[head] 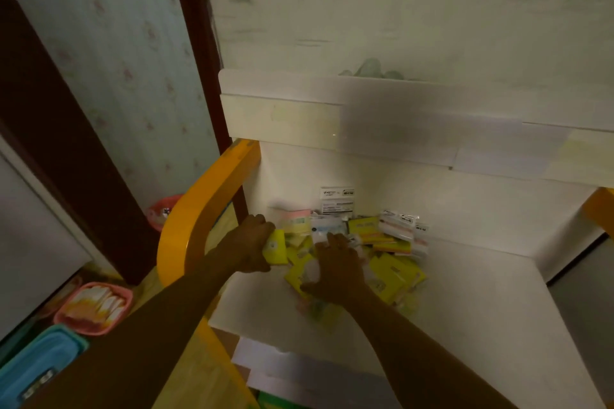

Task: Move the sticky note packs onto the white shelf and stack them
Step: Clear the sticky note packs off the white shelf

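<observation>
A loose heap of sticky note packs (388, 242), mostly yellow with some pink and white ones, lies on the white shelf (481, 292) against its back wall. My left hand (251, 242) grips a yellow pack (275, 247) at the heap's left edge. My right hand (335, 267) lies spread, palm down, on yellow packs in the middle of the heap. More yellow packs (395, 272) sit to the right of that hand. A white labelled pack (337, 197) leans on the back wall.
An orange curved side rail (199, 216) borders the shelf on the left, and another orange part (599, 206) shows at the right. Above is an upper white board (299, 116). A pink basket (94, 307) and a blue tub (36, 365) stand on the floor at left.
</observation>
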`<state>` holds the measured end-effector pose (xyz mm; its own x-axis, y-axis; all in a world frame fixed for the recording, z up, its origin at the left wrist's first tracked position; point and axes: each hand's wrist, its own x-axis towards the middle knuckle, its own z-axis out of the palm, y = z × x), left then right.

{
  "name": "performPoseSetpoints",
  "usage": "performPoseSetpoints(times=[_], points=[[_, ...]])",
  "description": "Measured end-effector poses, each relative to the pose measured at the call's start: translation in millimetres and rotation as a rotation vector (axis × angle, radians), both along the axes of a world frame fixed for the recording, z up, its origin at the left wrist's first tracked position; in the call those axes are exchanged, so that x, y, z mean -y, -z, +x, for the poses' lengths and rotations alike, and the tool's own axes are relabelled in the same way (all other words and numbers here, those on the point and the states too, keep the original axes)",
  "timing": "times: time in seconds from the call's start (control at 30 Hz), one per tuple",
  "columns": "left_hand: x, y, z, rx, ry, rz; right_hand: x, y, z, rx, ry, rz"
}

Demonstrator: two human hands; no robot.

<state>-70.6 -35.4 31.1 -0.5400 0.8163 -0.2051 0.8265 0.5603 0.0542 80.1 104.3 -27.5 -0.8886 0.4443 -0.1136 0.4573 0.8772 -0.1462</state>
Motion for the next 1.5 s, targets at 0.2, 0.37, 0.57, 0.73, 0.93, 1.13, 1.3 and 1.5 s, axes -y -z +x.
performPoseSetpoints(times=[0.2, 0.37, 0.57, 0.73, 0.93, 1.13, 1.3, 1.5], points=[[5, 2, -5, -0.003, 0.019, 0.044, 20, 9, 2, 0.004, 0.150, 0.172], [4, 0, -6, 0.001, 0.019, 0.043, 28, 13, -6, 0.011, 0.204, -0.008], [2, -5, -6, 0.013, 0.020, 0.055, 32, 5, -13, 0.106, 0.188, -0.023], [-3, -12, -9, -0.016, 0.060, 0.072, 19, -13, -2, 0.034, 0.118, 0.016], [-35, -57, 2, 0.040, 0.147, 0.175, -26, -70, 30, -0.067, 0.039, 0.117], [-73, -97, 34, 0.056, 0.264, 0.291, -55, -134, 79, -0.158, 0.132, 0.145], [-96, -122, 76, 0.065, 0.386, 0.384, -66, -172, 139, -0.199, 0.251, 0.217], [-117, -156, 144, 0.030, 0.505, 0.423, -69, -206, 222, -0.203, 0.356, 0.308]])
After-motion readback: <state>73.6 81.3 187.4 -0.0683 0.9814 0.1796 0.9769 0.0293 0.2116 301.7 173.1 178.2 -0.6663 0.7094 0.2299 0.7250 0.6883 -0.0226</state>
